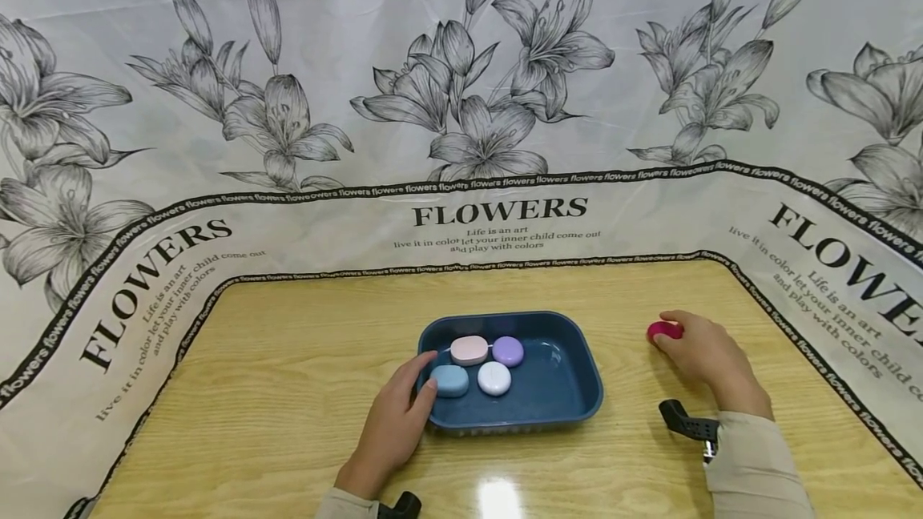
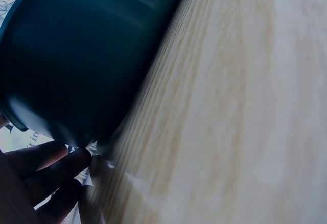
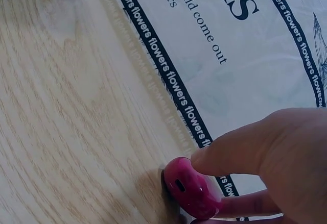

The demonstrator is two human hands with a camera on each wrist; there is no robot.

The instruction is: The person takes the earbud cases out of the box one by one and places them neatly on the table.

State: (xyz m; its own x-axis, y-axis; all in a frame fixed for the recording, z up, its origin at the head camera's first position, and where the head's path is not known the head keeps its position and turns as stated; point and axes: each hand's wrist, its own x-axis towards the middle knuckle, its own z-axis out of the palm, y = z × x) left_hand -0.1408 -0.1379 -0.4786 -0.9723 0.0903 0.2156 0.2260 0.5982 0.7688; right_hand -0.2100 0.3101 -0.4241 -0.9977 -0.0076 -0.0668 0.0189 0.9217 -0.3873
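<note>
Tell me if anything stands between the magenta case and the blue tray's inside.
In the head view, only the right wall of the blue tray; on the table between it and the magenta case, nothing visible.

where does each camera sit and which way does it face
Head: head-worn, facing forward and down at the tray; left hand, right hand, sleeves show.
Left wrist: worn there, facing tray wall and table; fingers show.
Right wrist: worn there, facing the magenta object; right hand partly shows.
Head and right wrist share that object.
</note>
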